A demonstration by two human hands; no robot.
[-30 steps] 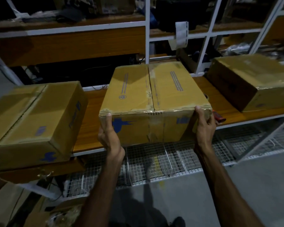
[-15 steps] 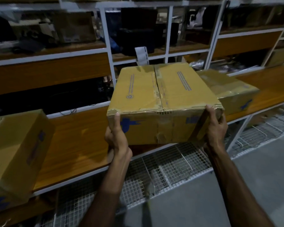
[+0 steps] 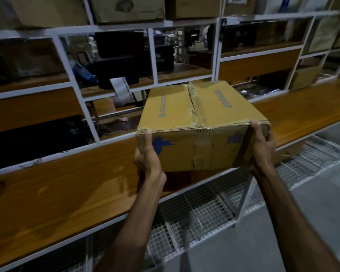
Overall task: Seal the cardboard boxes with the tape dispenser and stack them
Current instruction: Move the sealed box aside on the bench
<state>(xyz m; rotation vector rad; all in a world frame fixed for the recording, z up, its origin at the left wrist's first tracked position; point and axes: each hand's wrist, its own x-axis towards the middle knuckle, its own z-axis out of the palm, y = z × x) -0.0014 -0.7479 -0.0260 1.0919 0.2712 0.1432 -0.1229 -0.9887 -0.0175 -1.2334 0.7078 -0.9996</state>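
Observation:
A taped brown cardboard box (image 3: pixel 196 122) with blue print is held in the air over the wooden shelf (image 3: pixel 67 185). My left hand (image 3: pixel 148 160) grips its near left corner, thumb up along the edge. My right hand (image 3: pixel 261 148) clasps the near right corner. Clear tape runs along the top seam and down the front face. No tape dispenser is in view.
White metal racking (image 3: pixel 216 50) rises behind the shelf with dark equipment and more cartons on upper levels. A wire mesh shelf (image 3: pixel 200 214) lies below the wooden one. Grey floor (image 3: pixel 294 222) spreads at the lower right. A small carton (image 3: pixel 304 77) sits at the far right.
The box has been carried to the right along the shelf in both hands. The boxes at the left and the sealed box at the right have gone out of view.

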